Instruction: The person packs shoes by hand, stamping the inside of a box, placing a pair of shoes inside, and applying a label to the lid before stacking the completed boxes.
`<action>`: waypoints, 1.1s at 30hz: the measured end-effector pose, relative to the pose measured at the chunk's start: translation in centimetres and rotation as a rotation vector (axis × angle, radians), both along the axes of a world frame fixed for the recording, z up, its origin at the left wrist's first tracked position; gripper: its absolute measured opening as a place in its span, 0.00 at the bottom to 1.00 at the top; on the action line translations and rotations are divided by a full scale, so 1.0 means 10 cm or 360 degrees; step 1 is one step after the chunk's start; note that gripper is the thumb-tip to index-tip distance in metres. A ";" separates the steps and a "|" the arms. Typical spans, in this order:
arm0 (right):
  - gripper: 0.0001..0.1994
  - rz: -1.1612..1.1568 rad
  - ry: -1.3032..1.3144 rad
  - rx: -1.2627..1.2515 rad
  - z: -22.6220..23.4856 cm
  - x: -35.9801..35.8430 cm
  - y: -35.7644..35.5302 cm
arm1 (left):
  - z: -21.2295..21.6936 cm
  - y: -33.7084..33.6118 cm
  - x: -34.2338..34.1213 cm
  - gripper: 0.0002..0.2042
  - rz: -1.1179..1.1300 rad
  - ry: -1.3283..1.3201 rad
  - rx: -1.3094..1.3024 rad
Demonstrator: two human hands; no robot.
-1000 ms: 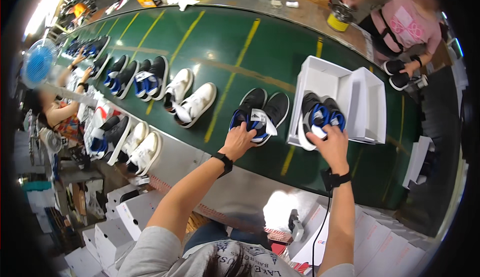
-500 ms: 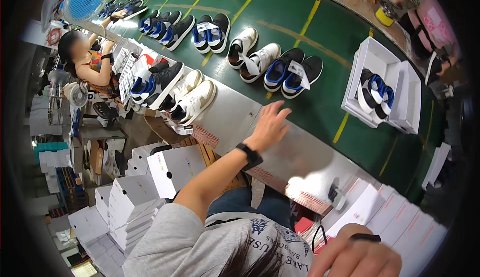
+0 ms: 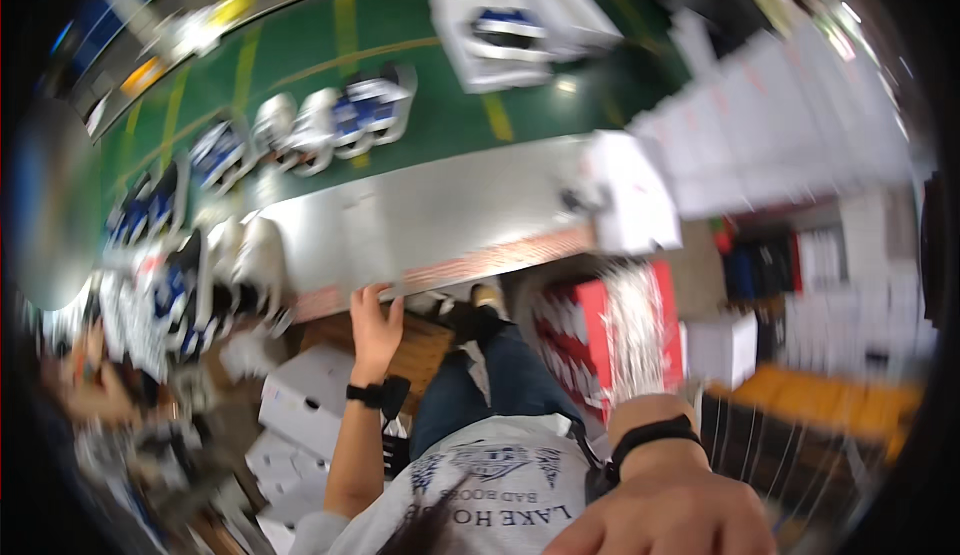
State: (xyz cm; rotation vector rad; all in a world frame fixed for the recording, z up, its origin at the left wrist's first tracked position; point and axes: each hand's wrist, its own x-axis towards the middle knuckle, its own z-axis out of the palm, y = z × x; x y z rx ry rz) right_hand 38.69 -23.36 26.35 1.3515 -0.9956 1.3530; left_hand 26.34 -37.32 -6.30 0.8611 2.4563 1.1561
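My left hand is at the near edge of the steel ledge, its fingers apart and nothing in them. Close to my body at the lower right is my right hand, seen from the back; its fingers run out of the picture. Pairs of shoes stand along the green conveyor belt, among them white shoes and dark blue-lined shoes. Left of my left hand, white shoes and dark shoes rest on the ledge. An open white shoebox on the belt holds a pair of shoes.
A white box sits at the ledge's right end, beside rows of white shoeboxes. A red carton stands below the ledge. More white boxes are stacked at lower left. A blurred person is at far left.
My view has swung to the right and is blurred. My left hand has drawn back from beside the belt to the ledge's near edge. My right hand stays close to my body.
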 end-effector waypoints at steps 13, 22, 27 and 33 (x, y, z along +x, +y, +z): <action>0.12 -0.0922 -0.2714 -0.2270 -2.04 3.45 -0.90 | 0.06 0.75 1.96 0.17 -0.1554 -0.0267 -0.0233; 0.09 -0.1121 -0.2709 -0.3888 -4.56 5.53 -2.49 | -0.20 0.97 3.63 0.14 -0.2325 -0.0109 -0.0293; 0.22 -0.2539 -0.3299 -0.3142 -5.57 5.74 -2.17 | -0.56 0.90 5.08 0.11 -0.2814 -0.0721 -0.0846; 0.29 -0.3137 -0.2870 -0.3259 -6.62 5.85 -1.57 | -1.77 0.86 6.61 0.20 -0.2085 -0.1941 -0.1628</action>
